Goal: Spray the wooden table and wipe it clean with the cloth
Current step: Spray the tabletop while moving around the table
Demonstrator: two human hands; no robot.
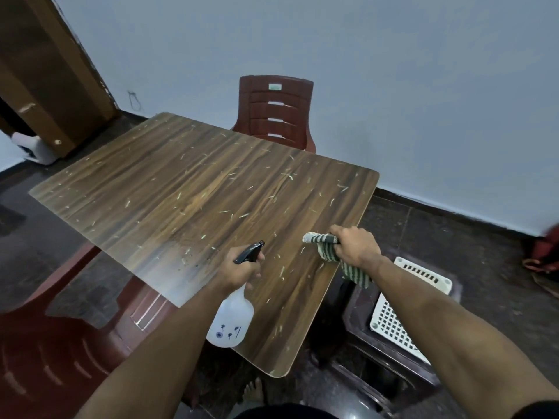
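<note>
The wooden table (pixel 187 189) fills the middle of the view, its dark grained top strewn with small pale scraps. My left hand (pixel 239 269) grips the neck of a translucent white spray bottle (pixel 231 323) with a black nozzle (pixel 249 252), held over the table's near corner and pointing away from me. My right hand (pixel 355 246) holds a bunched green-and-white striped cloth (pixel 328 247) near the table's right edge; one end of the cloth hangs below my wrist.
A maroon plastic chair (pixel 275 110) stands at the table's far side against the pale wall. Another maroon chair (pixel 60 343) is at the near left. A dark stool with a white perforated panel (pixel 396 316) sits on the floor at right. A wooden door (pixel 45 74) is far left.
</note>
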